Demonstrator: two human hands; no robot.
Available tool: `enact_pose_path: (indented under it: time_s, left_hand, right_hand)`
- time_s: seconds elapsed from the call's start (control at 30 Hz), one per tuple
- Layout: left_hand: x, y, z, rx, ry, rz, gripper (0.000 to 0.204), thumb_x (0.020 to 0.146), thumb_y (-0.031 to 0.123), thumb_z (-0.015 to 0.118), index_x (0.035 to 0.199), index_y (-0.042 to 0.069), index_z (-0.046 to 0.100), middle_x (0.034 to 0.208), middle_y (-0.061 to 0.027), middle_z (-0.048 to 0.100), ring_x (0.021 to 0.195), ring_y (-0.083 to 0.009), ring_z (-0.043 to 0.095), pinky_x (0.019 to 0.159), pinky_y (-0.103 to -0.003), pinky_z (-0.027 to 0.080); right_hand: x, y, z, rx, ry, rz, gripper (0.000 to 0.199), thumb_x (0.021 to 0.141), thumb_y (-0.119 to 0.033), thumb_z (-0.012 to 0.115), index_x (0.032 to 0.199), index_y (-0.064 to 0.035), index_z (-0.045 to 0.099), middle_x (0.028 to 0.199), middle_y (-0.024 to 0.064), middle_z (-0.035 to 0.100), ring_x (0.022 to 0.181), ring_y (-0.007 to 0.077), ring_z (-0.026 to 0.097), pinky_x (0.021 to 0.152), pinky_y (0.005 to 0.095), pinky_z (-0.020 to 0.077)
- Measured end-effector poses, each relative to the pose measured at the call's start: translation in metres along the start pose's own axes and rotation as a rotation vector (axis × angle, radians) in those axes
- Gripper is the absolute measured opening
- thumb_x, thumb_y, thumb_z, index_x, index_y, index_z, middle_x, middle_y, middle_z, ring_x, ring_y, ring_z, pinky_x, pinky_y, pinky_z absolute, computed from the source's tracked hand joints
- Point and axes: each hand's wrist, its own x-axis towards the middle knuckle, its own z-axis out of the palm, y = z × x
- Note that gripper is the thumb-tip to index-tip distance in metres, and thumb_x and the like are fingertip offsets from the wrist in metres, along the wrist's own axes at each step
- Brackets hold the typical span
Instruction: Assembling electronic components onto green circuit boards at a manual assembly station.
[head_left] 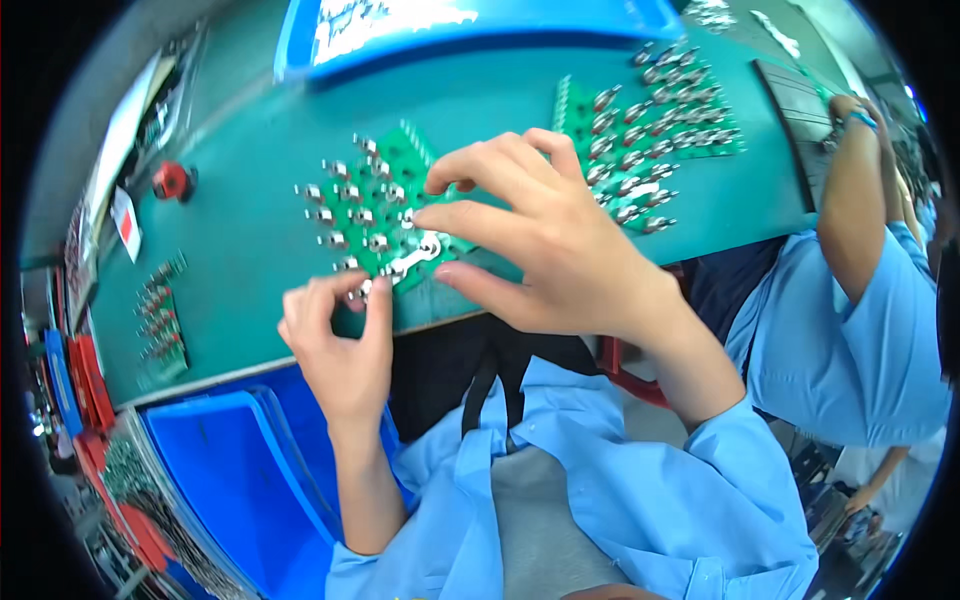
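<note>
We're working a green board (420, 150) lying on the counter (250, 270), by the near edge, left of our right hand (555, 245). Rows of silver cans stand up off it.

Left hand (340, 330): thumb and fingers closed in a pinch on a can (360, 292) at the board's near-left corner. Right hand: fingers spread over the board's right part, thumb and fingertips apart, nothing visibly gripped. Index tip is right at another can; can't tell if it touches. Hands are apart from each other. Pale strip (412, 261) with rounded ends lies between them over the near cans; can't tell what it is.

Step in hand looks like fingertip work on the near cans, left side steadying. Next move calls for a firm left pinch and a precise right index and thumb, without knocking neighbours; spacing is tight.

Rest: more can-loaded boards (650, 150) to the right, small board (165, 325) at the counter's near-left corner, red part (173, 181) toward the left edge, blue tray (600, 18) at the far edge.
</note>
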Motion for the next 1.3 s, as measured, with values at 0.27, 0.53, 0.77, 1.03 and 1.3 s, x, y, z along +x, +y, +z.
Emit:
enact_pose_path:
  time_s: [0.27,0.53,0.77,1.03,1.3]
  left_hand:
    - [-0.007,0.001,0.006,0.025,0.089,0.027,0.02,0.088,0.016,0.08,0.102,0.01,0.068,0.087,-0.0006,0.059,0.083,-0.0165,0.052,0.092,-0.032,0.037]
    - [-0.011,-0.003,0.01,0.046,0.101,0.003,0.017,0.09,0.014,0.076,0.103,0.009,0.067,0.092,-0.0032,0.059,0.086,-0.0176,0.052,0.092,-0.033,0.037]
    - [-0.018,-0.007,0.0,0.002,0.082,0.038,0.017,0.089,0.009,0.072,0.106,0.008,0.067,0.094,-0.0044,0.06,0.091,-0.0199,0.051,0.092,-0.034,0.037]
    - [-0.016,-0.009,-0.001,0.018,0.052,0.117,0.021,0.088,0.007,0.071,0.109,0.007,0.067,0.096,-0.0051,0.061,0.094,-0.0232,0.051,0.093,-0.035,0.038]
    - [-0.02,-0.014,-0.013,0.002,0.076,0.189,0.032,0.086,0.004,0.07,0.118,0.005,0.064,0.114,-0.0112,0.064,0.105,-0.0284,0.056,0.1,-0.039,0.043]
  right_hand:
    - [0.112,0.145,-0.088,-0.403,-0.205,0.338,0.026,0.089,-0.012,0.063,0.108,-0.0067,0.08,0.104,0.0129,0.08,0.09,0.0296,0.076,0.079,0.0375,0.0633]
    - [0.136,0.227,-0.02,-0.49,-0.217,0.578,0.028,0.087,-0.018,0.065,0.109,-0.0109,0.08,0.121,0.0135,0.075,0.112,0.0345,0.07,0.092,0.0488,0.0568]
    - [0.14,0.235,-0.011,-0.583,-0.145,0.418,0.02,0.083,-0.019,0.067,0.097,-0.0091,0.078,0.102,0.0135,0.078,0.092,0.0334,0.073,0.088,0.0458,0.0544]
    - [0.123,0.254,-0.024,-0.342,-0.026,0.388,0.014,0.082,-0.016,0.069,0.091,-0.0078,0.075,0.09,0.0126,0.077,0.079,0.0356,0.071,0.077,0.0418,0.0558]
    - [0.109,0.156,-0.067,0.044,0.144,0.256,0.01,0.083,-0.013,0.068,0.089,-0.0073,0.073,0.088,0.0082,0.072,0.076,0.0296,0.064,0.075,0.0363,0.0528]
